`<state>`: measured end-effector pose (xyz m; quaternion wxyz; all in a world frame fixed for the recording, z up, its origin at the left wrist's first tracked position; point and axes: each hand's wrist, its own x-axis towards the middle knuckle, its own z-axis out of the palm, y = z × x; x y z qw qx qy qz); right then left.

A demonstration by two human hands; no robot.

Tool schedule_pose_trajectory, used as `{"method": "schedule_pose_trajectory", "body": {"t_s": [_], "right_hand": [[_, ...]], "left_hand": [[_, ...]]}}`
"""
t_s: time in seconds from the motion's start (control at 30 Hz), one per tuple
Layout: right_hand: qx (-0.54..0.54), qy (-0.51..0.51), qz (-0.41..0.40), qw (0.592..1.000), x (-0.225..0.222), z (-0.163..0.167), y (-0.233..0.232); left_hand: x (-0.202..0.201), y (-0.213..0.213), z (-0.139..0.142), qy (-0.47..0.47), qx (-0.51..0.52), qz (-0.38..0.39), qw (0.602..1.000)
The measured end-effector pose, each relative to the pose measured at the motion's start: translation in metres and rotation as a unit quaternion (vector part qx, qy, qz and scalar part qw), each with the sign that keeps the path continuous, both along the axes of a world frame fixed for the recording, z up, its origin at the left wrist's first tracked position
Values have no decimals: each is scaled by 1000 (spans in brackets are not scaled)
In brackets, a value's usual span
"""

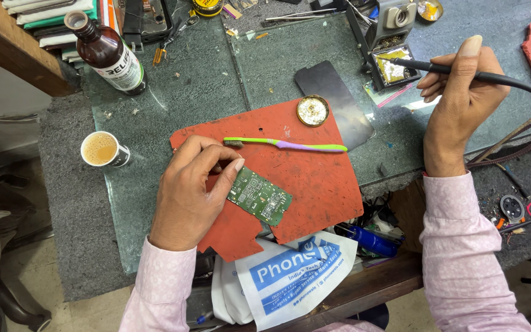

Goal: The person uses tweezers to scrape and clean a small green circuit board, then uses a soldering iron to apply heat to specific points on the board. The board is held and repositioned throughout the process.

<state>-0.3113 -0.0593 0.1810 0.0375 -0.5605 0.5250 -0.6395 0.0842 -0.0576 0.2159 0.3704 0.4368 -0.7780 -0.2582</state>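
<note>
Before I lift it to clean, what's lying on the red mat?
On the red mat: a toothbrush, a small round tin, and a circuit board held by the left hand, which hides whatever is beneath.

Circuit board (259, 197): green, matt. Mat (314, 178): red, matt, rubbery. Toothbrush (290, 144): glossy plastic. Bottle (109, 54): brown glass, glossy. Tabletop (204, 86): smooth glass sheet.

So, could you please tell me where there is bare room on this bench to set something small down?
Bare glass lies between the paper cup, the brown bottle and the red mat. The mat's right part, below the toothbrush, is also free. The far edge around the soldering stand is crowded; the left hand holds the circuit board, the right hand the soldering iron.
</note>
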Motion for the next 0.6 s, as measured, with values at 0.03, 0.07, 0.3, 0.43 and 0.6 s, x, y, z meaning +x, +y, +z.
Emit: {"method": "schedule_pose_trajectory", "body": {"t_s": [0.03, 0.07, 0.3, 0.43, 0.6], "right_hand": [[0, 0, 0, 1000, 0, 0, 0], [0, 1, 0, 1000, 0, 0, 0], [0, -4, 1, 1000, -1, -1, -1], [1, -5, 1, 1000, 0, 0, -1], [3, -8, -2, 1000, 3, -1, 0]], "left_hand": [[0, 0, 0, -1, -1, 1, 1000], [0, 0, 0, -1, -2, 1, 1000], [0, -1, 0, -3, 0, 1, 1000], [0, -1, 0, -2, 0, -2, 1000], [2, 0, -1, 1, 0, 0, 1000]]}}
